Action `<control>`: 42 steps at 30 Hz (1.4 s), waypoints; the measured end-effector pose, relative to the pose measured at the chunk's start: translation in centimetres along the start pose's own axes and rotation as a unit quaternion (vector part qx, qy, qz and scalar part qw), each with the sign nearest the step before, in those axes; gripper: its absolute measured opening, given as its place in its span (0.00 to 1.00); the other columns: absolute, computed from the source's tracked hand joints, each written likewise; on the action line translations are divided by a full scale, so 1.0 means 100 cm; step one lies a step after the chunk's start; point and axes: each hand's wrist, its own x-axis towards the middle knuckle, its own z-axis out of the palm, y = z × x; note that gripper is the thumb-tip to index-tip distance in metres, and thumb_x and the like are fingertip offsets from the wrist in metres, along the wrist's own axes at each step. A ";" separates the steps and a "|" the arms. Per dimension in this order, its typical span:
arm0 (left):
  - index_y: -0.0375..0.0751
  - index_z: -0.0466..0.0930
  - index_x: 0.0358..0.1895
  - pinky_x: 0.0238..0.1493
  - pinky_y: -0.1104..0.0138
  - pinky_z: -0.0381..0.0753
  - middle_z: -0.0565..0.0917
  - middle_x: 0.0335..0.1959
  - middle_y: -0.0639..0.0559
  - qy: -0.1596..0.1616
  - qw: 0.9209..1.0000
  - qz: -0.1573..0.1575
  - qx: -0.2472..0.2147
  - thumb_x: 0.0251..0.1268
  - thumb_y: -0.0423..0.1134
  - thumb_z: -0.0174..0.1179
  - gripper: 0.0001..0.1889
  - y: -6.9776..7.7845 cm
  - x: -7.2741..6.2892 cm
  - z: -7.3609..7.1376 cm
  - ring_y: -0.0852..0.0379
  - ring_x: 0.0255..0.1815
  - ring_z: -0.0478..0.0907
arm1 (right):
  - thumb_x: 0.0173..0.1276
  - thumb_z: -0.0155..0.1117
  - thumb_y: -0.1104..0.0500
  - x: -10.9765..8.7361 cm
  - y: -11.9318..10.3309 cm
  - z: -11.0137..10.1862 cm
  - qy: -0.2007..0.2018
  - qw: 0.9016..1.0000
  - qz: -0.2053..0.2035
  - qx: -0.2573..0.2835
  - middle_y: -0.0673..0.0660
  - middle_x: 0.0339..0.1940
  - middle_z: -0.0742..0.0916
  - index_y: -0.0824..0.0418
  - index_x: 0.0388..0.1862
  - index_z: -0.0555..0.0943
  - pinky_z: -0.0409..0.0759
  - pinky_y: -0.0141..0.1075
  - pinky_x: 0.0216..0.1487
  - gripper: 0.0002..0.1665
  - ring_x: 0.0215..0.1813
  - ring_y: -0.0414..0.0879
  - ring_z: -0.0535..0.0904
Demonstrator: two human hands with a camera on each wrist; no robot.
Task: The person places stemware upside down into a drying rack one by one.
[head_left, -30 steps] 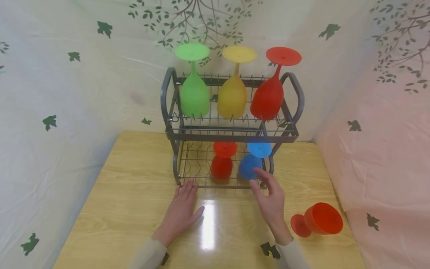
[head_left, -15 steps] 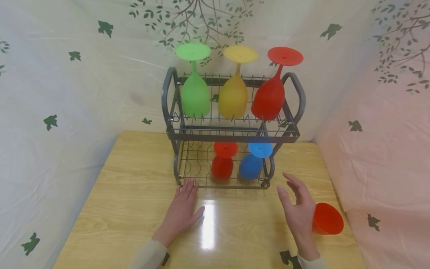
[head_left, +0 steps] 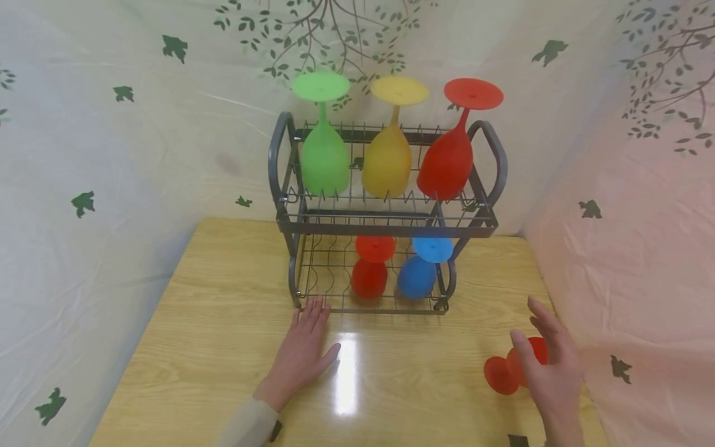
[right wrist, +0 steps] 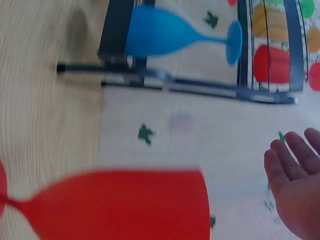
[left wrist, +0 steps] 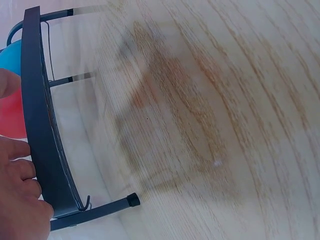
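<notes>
My left hand (head_left: 300, 354) lies with its fingers extended, their tips at the lower front bar of a dark two-tier dish rack (head_left: 385, 225). In the left wrist view those fingers meet the rack's black bar (left wrist: 37, 105). To the right, my right hand (head_left: 555, 379) is held beside a red goblet (right wrist: 135, 205), thumb and fingers spread apart, nothing in its grasp. This goblet stands upright on its foot; the hand covers part of its bowl in the head view. Upside down on the lower tier are another red goblet (head_left: 369, 277) and a blue goblet (head_left: 416, 277).
A green goblet (head_left: 324, 161), a yellow goblet (head_left: 386, 162) and a third red goblet (head_left: 445, 164) stand inverted on the upper tier. The rack is on a wooden table (head_left: 212, 298), with leaf-patterned sheeting (head_left: 223, 161) hanging behind and at the sides.
My right hand has moved from in front of the blue goblet rightward to the upright red goblet, passing in front of it. The left hand and the rack stay where they were.
</notes>
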 end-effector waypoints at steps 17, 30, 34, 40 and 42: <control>0.28 0.63 0.77 0.78 0.40 0.56 0.58 0.81 0.32 -0.006 1.000 -0.005 0.000 0.71 0.57 0.59 0.42 0.000 0.000 0.001 0.34 0.82 0.53 | 0.65 0.73 0.70 -0.005 0.026 -0.070 -0.051 0.975 0.154 -0.151 0.42 0.79 0.71 0.46 0.81 0.67 0.61 0.14 0.67 0.49 0.74 0.31 0.67; 0.28 0.63 0.77 0.78 0.39 0.55 0.58 0.81 0.32 0.001 1.000 -0.006 -0.007 0.70 0.56 0.61 0.42 -0.002 0.000 0.003 0.33 0.81 0.54 | 0.66 0.63 0.81 -0.018 0.061 -0.087 -0.155 0.979 0.129 -0.016 0.47 0.83 0.65 0.58 0.85 0.54 0.66 0.14 0.64 0.53 0.72 0.25 0.66; 0.28 0.64 0.76 0.78 0.39 0.55 0.58 0.81 0.32 0.002 1.000 -0.006 -0.006 0.70 0.56 0.60 0.42 -0.002 0.000 0.004 0.33 0.81 0.55 | 0.68 0.59 0.81 -0.021 0.069 -0.084 -0.136 0.975 0.150 0.088 0.48 0.81 0.69 0.61 0.84 0.56 0.67 0.16 0.65 0.48 0.75 0.29 0.65; 0.29 0.63 0.77 0.78 0.39 0.55 0.57 0.81 0.32 -0.002 1.000 -0.010 -0.011 0.71 0.56 0.60 0.42 -0.001 0.000 0.004 0.34 0.82 0.54 | 0.75 0.59 0.71 -0.024 0.073 -0.072 -0.111 0.976 0.185 0.004 0.44 0.77 0.73 0.53 0.84 0.61 0.66 0.16 0.65 0.42 0.72 0.29 0.67; 0.29 0.63 0.77 0.78 0.39 0.54 0.57 0.81 0.32 -0.004 1.000 -0.011 -0.012 0.71 0.56 0.60 0.42 -0.001 0.000 0.005 0.34 0.82 0.53 | 0.74 0.60 0.72 -0.025 0.073 -0.066 -0.098 0.978 0.183 -0.015 0.46 0.76 0.75 0.55 0.83 0.62 0.65 0.17 0.67 0.41 0.72 0.32 0.68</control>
